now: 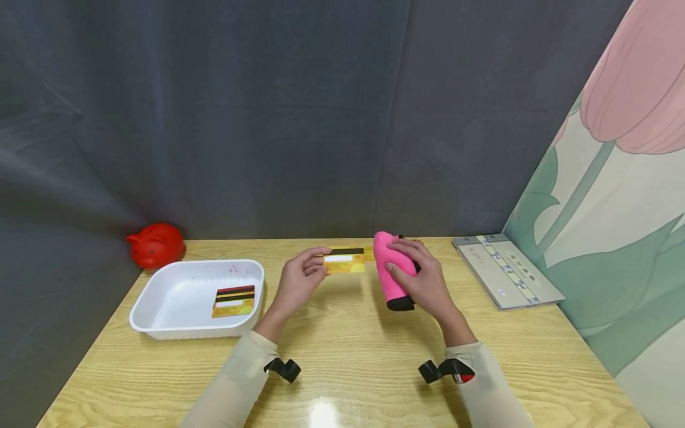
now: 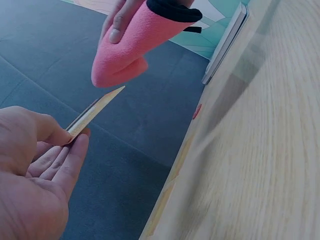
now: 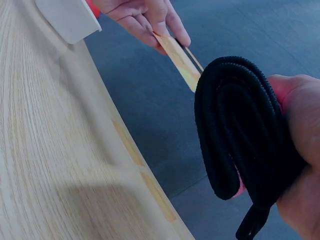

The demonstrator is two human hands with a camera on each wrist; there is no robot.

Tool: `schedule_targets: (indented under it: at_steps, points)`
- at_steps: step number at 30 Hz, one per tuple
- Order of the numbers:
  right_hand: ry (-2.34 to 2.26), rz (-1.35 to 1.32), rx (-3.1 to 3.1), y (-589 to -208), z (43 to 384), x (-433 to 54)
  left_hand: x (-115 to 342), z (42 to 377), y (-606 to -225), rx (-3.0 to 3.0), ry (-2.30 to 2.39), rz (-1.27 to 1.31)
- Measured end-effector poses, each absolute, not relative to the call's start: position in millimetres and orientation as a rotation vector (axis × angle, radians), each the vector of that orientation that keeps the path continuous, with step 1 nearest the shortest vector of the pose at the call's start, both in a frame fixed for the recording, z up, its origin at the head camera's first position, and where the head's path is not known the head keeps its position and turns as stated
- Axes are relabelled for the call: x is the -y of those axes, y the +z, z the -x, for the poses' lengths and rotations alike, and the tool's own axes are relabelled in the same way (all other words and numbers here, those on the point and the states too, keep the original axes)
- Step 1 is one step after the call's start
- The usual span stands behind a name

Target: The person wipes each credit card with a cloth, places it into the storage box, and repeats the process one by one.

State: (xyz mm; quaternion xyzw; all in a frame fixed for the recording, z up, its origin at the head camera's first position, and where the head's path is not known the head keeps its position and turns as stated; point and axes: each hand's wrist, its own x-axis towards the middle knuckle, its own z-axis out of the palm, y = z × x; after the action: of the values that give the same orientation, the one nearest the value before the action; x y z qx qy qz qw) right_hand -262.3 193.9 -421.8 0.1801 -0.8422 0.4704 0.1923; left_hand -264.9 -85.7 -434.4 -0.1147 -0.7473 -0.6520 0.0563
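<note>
My left hand (image 1: 302, 279) pinches yellow bank-style cards (image 1: 342, 264) with a dark stripe and a white strip, held above the table. A second card edge shows behind the front one in the right wrist view. My right hand (image 1: 423, 276) grips a folded pink cloth (image 1: 389, 267) with black edging, its fingers wrapped over the roll. The cloth's folded black end (image 3: 235, 135) faces the right wrist camera, with a small black loop hanging from it. In the left wrist view, the cards (image 2: 95, 112) lie just below the pink cloth (image 2: 125, 50).
At left a white plastic tray (image 1: 166, 297) holds several striped cards (image 1: 233, 301). Behind it sits a red piggy bank (image 1: 157, 245). A grey ring-bound calendar or book (image 1: 505, 270) lies at right. A small red object (image 2: 197, 111) is at the table's back edge, by a dark curtain (image 1: 299, 119).
</note>
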Motion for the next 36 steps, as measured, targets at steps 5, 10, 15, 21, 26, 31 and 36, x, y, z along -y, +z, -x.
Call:
schedule_targets:
  at_steps: [5,10,15,21,26,31,36]
  points:
    - [1.348,-0.522,2.311,-422.4,261.1,-189.6,84.1,263.7,-436.9,2.285,-1.978,0.381]
    - [1.36,-0.588,2.31,-428.0,259.4,-181.0,82.5,263.5,-439.3,2.29,-1.96,0.412]
    - [1.331,-0.647,2.331,-436.8,259.1,-171.1,79.9,263.4,-438.8,2.293,-1.972,0.409]
    - [1.328,-0.711,2.321,-440.3,255.4,-161.0,75.6,262.5,-439.1,2.29,-1.962,0.441]
    - [1.313,-0.799,2.312,-440.9,250.3,-149.2,73.0,262.3,-440.8,2.302,-1.95,0.454]
    - [1.304,-0.854,2.315,-440.5,246.8,-141.0,72.3,261.6,-441.4,2.303,-1.946,0.448]
    - [1.264,-0.859,2.342,-439.4,245.5,-139.7,71.2,262.2,-442.9,2.291,-1.951,0.444]
